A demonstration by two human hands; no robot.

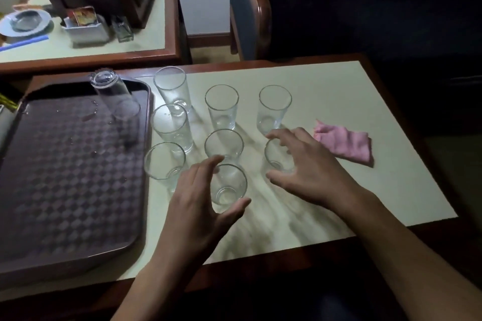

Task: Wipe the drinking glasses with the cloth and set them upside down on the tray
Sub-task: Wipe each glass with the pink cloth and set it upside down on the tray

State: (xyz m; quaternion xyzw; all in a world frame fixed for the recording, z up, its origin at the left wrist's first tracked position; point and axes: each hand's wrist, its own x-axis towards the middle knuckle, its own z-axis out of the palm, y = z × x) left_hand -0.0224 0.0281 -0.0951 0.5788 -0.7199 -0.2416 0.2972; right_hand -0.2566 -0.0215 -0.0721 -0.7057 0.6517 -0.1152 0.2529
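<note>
Clear drinking glasses are standing upright, clustered about both hands. One inverted glass is sitting on the brown patterned plastic tray, out past the left hand. That hand is cupping loosely round the nearest glass. The right hand is spreading over a neighbouring glass. Neither is gripping. A folded pink cloth is lying just beyond the right hand.

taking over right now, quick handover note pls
Left hand: open, cupped around the nearest glass, grip not closed.
Right hand: open, spread over the front right glass.
Pink cloth: folded on the table, right of the glasses, unheld.
Done: one inverted glass on the tray.
Left: eight upright glasses on the table to wipe and invert.
</note>
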